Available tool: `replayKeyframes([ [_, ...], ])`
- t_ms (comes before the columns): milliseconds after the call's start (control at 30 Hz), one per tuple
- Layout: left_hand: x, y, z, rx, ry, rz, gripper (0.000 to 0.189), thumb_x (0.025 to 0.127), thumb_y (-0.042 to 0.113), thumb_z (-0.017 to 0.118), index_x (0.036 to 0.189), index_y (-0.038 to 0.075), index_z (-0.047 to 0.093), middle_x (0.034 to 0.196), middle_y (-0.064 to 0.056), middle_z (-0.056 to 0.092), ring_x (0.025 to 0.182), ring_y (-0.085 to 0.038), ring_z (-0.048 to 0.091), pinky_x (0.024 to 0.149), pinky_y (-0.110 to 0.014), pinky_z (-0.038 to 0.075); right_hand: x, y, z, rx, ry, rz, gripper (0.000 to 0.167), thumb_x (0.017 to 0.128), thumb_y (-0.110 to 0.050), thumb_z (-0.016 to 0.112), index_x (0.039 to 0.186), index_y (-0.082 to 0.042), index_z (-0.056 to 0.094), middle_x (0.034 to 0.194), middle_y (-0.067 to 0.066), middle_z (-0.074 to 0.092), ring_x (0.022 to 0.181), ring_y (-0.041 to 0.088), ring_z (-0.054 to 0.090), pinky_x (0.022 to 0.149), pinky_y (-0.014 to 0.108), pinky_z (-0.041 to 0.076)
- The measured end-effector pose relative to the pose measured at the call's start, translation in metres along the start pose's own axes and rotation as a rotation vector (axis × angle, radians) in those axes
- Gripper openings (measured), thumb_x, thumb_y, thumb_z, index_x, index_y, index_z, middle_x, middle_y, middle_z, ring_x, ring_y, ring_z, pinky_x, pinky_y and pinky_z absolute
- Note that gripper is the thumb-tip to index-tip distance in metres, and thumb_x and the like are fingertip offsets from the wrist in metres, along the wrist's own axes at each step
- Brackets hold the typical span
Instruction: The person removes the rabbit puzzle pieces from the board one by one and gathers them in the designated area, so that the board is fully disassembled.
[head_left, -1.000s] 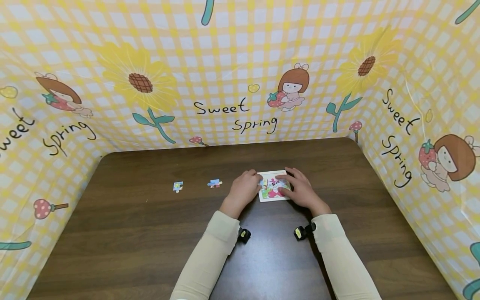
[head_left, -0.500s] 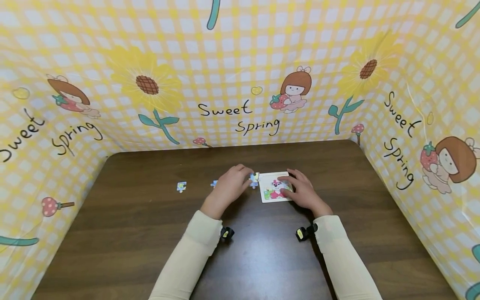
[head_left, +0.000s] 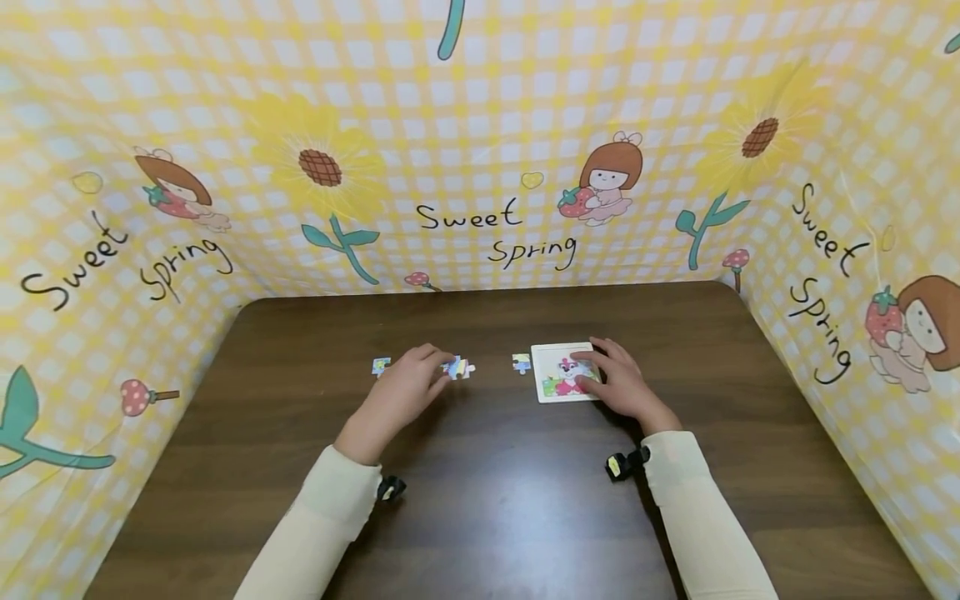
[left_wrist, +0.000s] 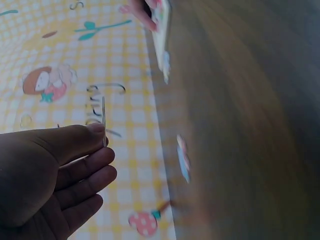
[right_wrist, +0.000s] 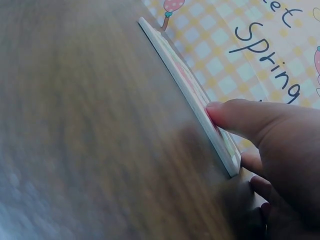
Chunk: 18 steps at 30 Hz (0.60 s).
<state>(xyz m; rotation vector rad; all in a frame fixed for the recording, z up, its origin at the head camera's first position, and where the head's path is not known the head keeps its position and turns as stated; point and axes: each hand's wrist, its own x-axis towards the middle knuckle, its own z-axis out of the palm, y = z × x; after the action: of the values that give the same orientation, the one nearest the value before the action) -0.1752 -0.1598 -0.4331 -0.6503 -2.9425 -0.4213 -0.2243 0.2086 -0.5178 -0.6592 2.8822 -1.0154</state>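
Note:
My left hand [head_left: 401,387] pinches a thin jigsaw piece [left_wrist: 104,112] between thumb and index finger; it shows nearly edge-on in the left wrist view. Just past those fingertips another jigsaw piece [left_wrist: 183,160] is on the table. On the right, a white-framed puzzle tray [head_left: 552,397] lies flat, partly filled with a pink and white animal picture. My right hand [head_left: 626,387] rests on its right side, the thumb pressing the picture and the fingers spread over the right side. Part of the picture is hidden under that hand.
Touching or nearly touching the tray's left edge lies a blue and yellow jigsaw piece [head_left: 521,362]. A further jigsaw piece [head_left: 381,366] sits behind the left hand. The brown wooden table [head_left: 480,500] is bordered by a checked cloth wall [head_left: 480,125].
My left hand has left the tray and moved left to the loose pieces. One piece now lies beside the tray, where the hand was. The right hand has stayed on the tray.

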Motion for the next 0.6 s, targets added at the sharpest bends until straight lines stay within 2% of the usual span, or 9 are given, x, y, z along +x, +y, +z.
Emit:
replayKeyframes([
  [133, -0.016, -0.016, -0.004, 0.005, -0.015, -0.011, 0.031, 0.093, 0.022, 0.067, 0.121, 0.008, 0.066, 0.115, -0.007, 0.062, 0.105, -0.025, 0.061, 0.086, -0.042, 0.052, -0.001, 0.003, -0.003, -0.002, 0.003, 0.005, 0.043, 0.093, -0.030, 0.067, 0.133, -0.016, 0.060, 0.154, 0.018, 0.030, 0.143, 0.042, 0.014, 0.107, 0.067, 0.013],
  [300, -0.036, -0.043, -0.003, 0.014, -0.020, -0.020, 0.030, 0.092, 0.019, 0.069, 0.119, 0.007, 0.066, 0.117, -0.010, 0.063, 0.111, -0.030, 0.060, 0.089, -0.046, 0.050, -0.002, 0.005, -0.001, -0.011, -0.011, 0.013, 0.045, 0.094, -0.033, 0.066, 0.135, -0.017, 0.059, 0.155, 0.018, 0.029, 0.144, 0.042, 0.013, 0.107, 0.067, 0.013],
  [433, -0.050, -0.063, -0.003, 0.042, -0.016, -0.011, 0.030, 0.091, 0.017, 0.070, 0.119, 0.006, 0.066, 0.117, -0.013, 0.062, 0.110, -0.032, 0.060, 0.086, -0.048, 0.051, -0.002, 0.005, 0.000, -0.008, -0.010, 0.009, 0.044, 0.094, -0.033, 0.066, 0.135, -0.017, 0.058, 0.155, 0.017, 0.029, 0.144, 0.041, 0.012, 0.108, 0.067, 0.013],
  [600, -0.065, -0.081, -0.006, 0.076, -0.019, -0.024, 0.031, 0.091, 0.016, 0.070, 0.119, 0.005, 0.066, 0.115, -0.012, 0.063, 0.105, -0.031, 0.061, 0.084, -0.049, 0.051, 0.000, 0.004, 0.000, -0.010, -0.009, 0.004, 0.044, 0.094, -0.032, 0.065, 0.135, -0.017, 0.058, 0.155, 0.016, 0.029, 0.144, 0.041, 0.012, 0.108, 0.067, 0.012],
])
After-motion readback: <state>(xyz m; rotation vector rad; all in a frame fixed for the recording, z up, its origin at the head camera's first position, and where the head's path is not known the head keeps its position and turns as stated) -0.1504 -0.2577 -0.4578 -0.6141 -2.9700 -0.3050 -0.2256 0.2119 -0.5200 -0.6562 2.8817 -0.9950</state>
